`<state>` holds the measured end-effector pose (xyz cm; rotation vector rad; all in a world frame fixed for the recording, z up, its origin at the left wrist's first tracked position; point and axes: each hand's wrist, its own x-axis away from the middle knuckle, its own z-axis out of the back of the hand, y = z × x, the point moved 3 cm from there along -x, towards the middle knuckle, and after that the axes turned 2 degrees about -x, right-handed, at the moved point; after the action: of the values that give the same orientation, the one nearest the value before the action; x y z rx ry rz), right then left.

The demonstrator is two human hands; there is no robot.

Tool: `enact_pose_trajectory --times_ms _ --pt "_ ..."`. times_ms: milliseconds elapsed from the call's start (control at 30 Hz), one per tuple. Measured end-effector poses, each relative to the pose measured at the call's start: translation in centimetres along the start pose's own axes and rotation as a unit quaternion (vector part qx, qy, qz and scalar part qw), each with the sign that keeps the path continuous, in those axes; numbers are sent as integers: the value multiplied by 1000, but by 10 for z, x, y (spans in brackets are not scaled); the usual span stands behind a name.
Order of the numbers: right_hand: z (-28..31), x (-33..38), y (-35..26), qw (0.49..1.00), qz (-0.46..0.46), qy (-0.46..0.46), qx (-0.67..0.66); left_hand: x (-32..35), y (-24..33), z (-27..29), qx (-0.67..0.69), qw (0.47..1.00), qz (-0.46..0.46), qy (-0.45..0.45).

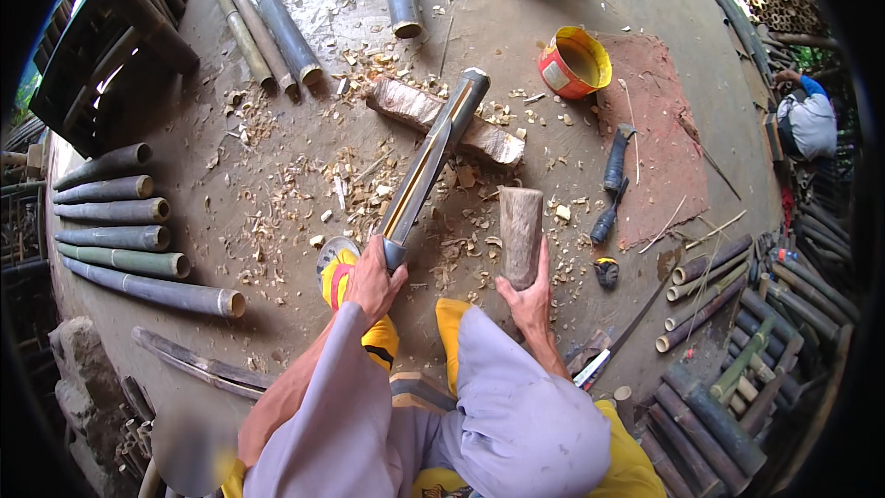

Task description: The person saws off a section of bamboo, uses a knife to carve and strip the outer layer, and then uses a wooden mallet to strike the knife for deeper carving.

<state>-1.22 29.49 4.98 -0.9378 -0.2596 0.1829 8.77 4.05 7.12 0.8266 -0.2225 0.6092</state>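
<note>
My left hand (371,284) is wrapped round the near end of a dark bamboo tube (431,166) with a long slot cut along it, pale inside. The tube slants away to the right, its far part resting across a rough reddish wooden block (493,140) on the ground. In my right hand (528,302) is a thick, round, worn wooden billet (521,232), held upright by its lower end, to the right of the tube and apart from it. Wood chips lie around the block.
Several bamboo lengths (120,212) lie at the left, more (710,415) at the lower right. A red-yellow bucket (576,63) stands by a reddish mat (659,129). Dark-wrapped tools (615,171) and a long blade (641,314) lie right. Another person (811,124) sits far right.
</note>
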Motion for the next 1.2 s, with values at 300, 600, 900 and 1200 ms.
enact_pose_trajectory --times_ms 300,600,900,1200 --pt "-66 -99 -47 995 44 -72 -53 -4 -17 -11 25 1000 -14 6" --pt "-76 -93 -57 986 67 26 -152 -7 -17 -1 37 999 5 -14" --pt "-46 -103 -91 965 202 143 -89 -6 -22 5 25 998 33 -54" --pt "-42 -106 -94 989 108 -64 -80 -14 -44 1 11 1000 12 -26"
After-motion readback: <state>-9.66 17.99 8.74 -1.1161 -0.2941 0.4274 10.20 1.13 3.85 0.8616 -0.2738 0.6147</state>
